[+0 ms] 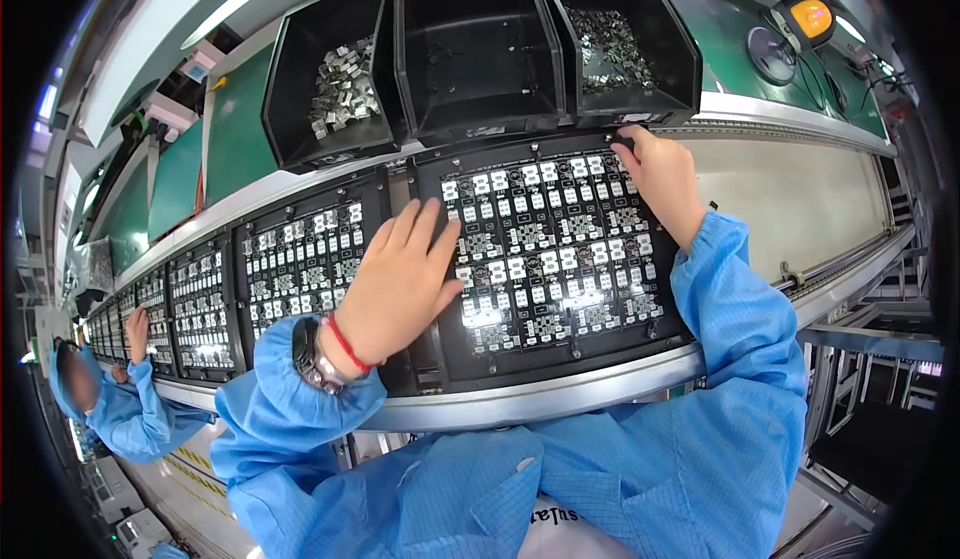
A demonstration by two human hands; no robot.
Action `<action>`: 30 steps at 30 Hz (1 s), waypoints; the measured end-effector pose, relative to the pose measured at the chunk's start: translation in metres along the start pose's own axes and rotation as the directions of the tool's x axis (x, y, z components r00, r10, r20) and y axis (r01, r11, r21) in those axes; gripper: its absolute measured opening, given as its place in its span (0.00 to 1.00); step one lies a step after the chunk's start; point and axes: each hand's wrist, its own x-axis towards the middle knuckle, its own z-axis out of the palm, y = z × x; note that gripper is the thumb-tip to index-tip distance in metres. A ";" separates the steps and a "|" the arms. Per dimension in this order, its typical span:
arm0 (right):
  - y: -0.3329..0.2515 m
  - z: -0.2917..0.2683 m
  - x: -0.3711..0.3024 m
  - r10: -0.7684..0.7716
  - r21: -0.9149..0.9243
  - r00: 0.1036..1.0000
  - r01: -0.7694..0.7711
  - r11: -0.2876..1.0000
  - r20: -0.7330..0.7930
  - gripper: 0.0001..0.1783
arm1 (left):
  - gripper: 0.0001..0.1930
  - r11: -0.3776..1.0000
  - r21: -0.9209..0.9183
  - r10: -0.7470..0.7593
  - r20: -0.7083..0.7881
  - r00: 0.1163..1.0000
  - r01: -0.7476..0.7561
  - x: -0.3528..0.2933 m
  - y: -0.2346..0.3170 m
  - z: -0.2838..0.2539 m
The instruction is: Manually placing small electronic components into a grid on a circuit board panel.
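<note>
My left hand [398, 279] lies palm down with its fingers stretched out, over the left edge of a black fixture frame [540, 361]. In that frame sits a dark circuit-board panel [548, 229], covered with rows of small white and silver parts. At the frame's far right corner is my right hand [662, 181], its fingers bent and drawn together at the rim. Whatever those fingertips hold, if anything, is hidden. Small dark screws or clips dot the frame's border.
Beyond the frame stand three black bins: the left bin [335, 89] holds silver metal pieces, the right bin [625, 49] small dark pieces. More framed panels [305, 249] line the conveyor rail [500, 411] leftward, where a co-worker in blue [140, 414] reaches over them. An orange-topped device [808, 21] stands far right.
</note>
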 end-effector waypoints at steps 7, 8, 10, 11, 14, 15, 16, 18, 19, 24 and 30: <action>-0.015 -0.008 0.002 0.210 0.278 0.975 -0.223 0.934 0.074 0.07 | 0.38 0.968 -0.089 -0.224 0.113 0.968 0.234 -0.008 0.014 0.009; -0.017 -0.012 0.004 0.249 0.273 0.956 -0.284 0.919 0.157 0.07 | 0.39 0.961 -0.107 -0.243 0.109 0.964 0.254 -0.009 0.015 0.010; -0.011 -0.023 0.007 0.213 0.306 0.954 -0.271 0.913 0.211 0.07 | 0.39 0.939 -0.167 -0.281 0.128 0.951 0.300 -0.007 0.019 0.010; -0.008 -0.031 0.009 0.157 0.333 0.940 -0.259 0.907 0.302 0.08 | 0.40 0.914 -0.226 -0.311 0.146 0.939 0.338 -0.007 0.020 0.011; -0.002 -0.053 0.010 0.064 0.462 0.903 -0.277 0.843 0.424 0.09 | 0.39 0.756 -0.564 -0.346 0.085 0.934 0.332 -0.007 0.018 0.019; -0.007 -0.065 0.009 0.065 0.517 0.933 -0.254 0.817 0.354 0.09 | 0.36 0.556 -0.754 -0.363 0.158 0.918 0.350 -0.006 0.016 0.016; -0.010 -0.079 0.012 0.071 0.566 0.957 -0.224 0.794 0.280 0.09 | 0.36 0.555 -0.755 -0.363 0.157 0.918 0.349 -0.007 0.016 0.011; -0.016 -0.103 0.022 0.092 0.558 0.963 -0.222 0.800 0.251 0.09 | 0.32 0.244 -0.882 -0.512 0.236 0.826 0.404 -0.010 0.010 0.008; -0.021 -0.108 0.025 0.110 0.559 0.969 -0.219 0.799 0.221 0.09 | 0.30 0.080 -0.930 -0.564 0.255 0.785 0.359 -0.013 0.006 0.011; -0.036 -0.082 0.062 0.086 0.504 0.931 -0.269 0.821 0.355 0.11 | 0.26 -0.168 -0.956 -0.381 0.288 0.878 0.241 -0.023 -0.018 0.037; -0.072 0.014 0.103 0.073 0.233 0.891 -0.196 0.953 0.449 0.19 | 0.16 0.377 -0.926 0.159 0.061 0.985 -0.004 0.002 -0.077 0.034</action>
